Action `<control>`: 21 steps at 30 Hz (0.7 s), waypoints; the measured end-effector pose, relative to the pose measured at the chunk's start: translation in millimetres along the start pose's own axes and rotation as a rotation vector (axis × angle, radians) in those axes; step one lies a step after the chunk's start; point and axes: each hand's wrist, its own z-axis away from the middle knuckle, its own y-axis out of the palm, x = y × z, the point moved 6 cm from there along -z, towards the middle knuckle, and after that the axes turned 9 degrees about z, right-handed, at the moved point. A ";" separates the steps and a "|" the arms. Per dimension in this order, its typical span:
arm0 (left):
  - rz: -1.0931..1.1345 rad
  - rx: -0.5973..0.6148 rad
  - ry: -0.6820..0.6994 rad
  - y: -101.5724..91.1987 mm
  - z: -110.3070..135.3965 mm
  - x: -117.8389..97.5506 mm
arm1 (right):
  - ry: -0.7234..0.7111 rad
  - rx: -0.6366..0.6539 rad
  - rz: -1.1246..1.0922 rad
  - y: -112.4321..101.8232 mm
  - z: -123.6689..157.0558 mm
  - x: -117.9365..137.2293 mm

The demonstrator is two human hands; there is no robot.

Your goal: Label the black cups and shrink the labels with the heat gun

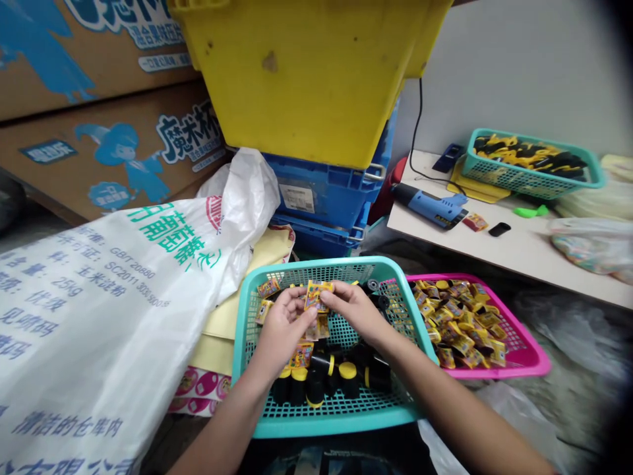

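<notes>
Below the far yellow crate, the left hand and right hand, grips pinching a printed label over the teal basket, might drop it among black tubes through loose pressure.

In front of me, a turquoise basket carries black tubes with yellow caps and printed wrappers. To my right, the pale desk bears a blue heat gun, small packet, black cylinder, green piece, clear bag and yellow sheets under another basket.
</notes>
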 end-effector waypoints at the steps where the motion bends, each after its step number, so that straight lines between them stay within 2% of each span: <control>1: -0.035 0.013 0.019 0.1 -0.5 -1.8 | -0.015 0.003 0.059 -1.0 -0.3 2.2; 4: -0.084 0.020 0.077 -2.3 -4.9 -8.7 | -0.055 0.038 0.224 -0.5 0.0 6.6; 9: -0.117 -0.035 0.129 -5.5 -13.8 -12.7 | -0.006 0.085 0.162 -0.5 -2.4 7.1; 12: -0.113 -0.076 0.096 -8.8 -17.6 -9.6 | -0.015 -0.028 0.289 -22.9 -7.1 10.9; 15: -0.098 -0.161 0.117 -17.2 -19.4 -12.0 | 0.045 -0.104 0.623 -45.1 -10.5 1.9; 18: -0.067 -0.183 0.145 -23.5 -20.9 -13.3 | 0.047 0.088 1.009 -36.3 -10.7 -21.5; 20: -0.036 -0.184 0.140 -27.4 -22.3 -10.2 | 0.021 0.206 1.167 -22.7 -8.9 -37.2; 21: -0.017 -0.187 0.136 -29.5 -23.2 -7.9 | 0.024 0.224 1.210 -17.9 -8.2 -42.9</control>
